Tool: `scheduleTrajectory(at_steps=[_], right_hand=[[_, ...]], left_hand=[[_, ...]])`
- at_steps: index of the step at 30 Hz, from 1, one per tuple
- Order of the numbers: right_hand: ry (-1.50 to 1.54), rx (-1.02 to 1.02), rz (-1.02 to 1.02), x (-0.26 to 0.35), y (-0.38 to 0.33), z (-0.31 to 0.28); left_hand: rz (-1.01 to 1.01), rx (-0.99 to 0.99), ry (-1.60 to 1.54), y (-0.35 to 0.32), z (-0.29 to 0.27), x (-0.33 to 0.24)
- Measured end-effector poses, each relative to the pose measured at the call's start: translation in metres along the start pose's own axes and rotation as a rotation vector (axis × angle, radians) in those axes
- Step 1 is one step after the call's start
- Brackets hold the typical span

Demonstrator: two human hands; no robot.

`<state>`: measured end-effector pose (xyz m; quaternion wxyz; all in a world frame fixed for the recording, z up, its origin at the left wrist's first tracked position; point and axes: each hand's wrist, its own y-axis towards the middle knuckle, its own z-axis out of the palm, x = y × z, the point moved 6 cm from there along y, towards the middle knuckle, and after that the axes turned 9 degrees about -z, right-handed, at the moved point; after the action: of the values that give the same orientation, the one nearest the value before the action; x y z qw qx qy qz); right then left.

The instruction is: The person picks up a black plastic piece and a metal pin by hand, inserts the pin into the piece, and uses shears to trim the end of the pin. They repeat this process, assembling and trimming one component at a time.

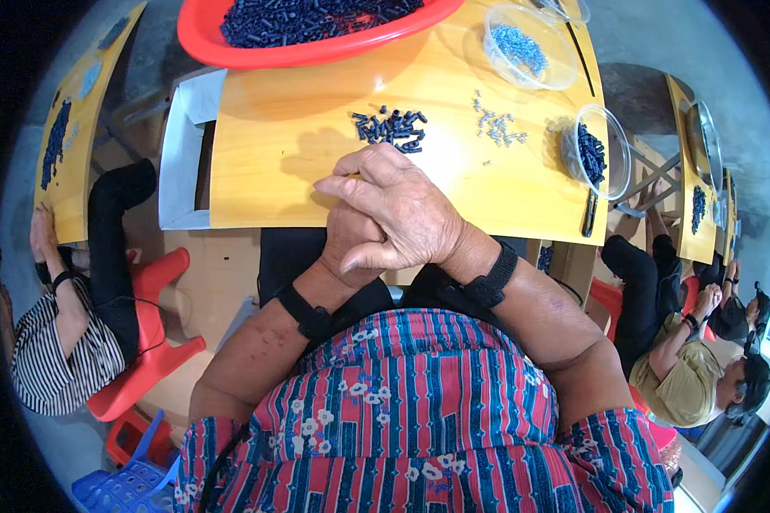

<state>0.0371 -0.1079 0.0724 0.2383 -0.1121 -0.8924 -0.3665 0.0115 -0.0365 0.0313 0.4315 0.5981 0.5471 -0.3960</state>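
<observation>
My right hand [415, 205] lies across the top of my left hand [344, 229] at the table's near edge, its fingers curled over it and its thumb pointing down to the left. Most of the left fingers are hidden underneath, so I cannot see whether anything is between the palms. Just beyond the hands is a small pile of short black tubular pieces [392, 128] on the yellow table [274, 171]. To its right, small clear pieces [498, 126] lie scattered. A clear round tub [620, 162] at the right edge holds more black pieces.
A large red basin [316, 58] full of black pieces stands at the far side. Far right, a clear bowl [565, 73] holds bluish clear pieces. A black pen-like stick [589, 214] lies near the right edge. People sit at tables left and right; a red stool [145, 342] stands left.
</observation>
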Motion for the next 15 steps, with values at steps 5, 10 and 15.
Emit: scheduleTrajectory(at_steps=[5,10,15], right_hand=[[0.004,0.007,0.000,-0.003,0.001,0.001],[0.057,-0.065,-0.044,-0.015,-0.002,-0.008],[0.419,-0.510,0.429,-0.032,-0.041,-0.059]], left_hand=[[-0.063,0.041,-0.041,0.002,0.004,0.000],[-0.105,0.062,-0.055,0.004,0.000,-0.001],[0.065,0.033,0.137,0.014,-0.014,-0.011]])
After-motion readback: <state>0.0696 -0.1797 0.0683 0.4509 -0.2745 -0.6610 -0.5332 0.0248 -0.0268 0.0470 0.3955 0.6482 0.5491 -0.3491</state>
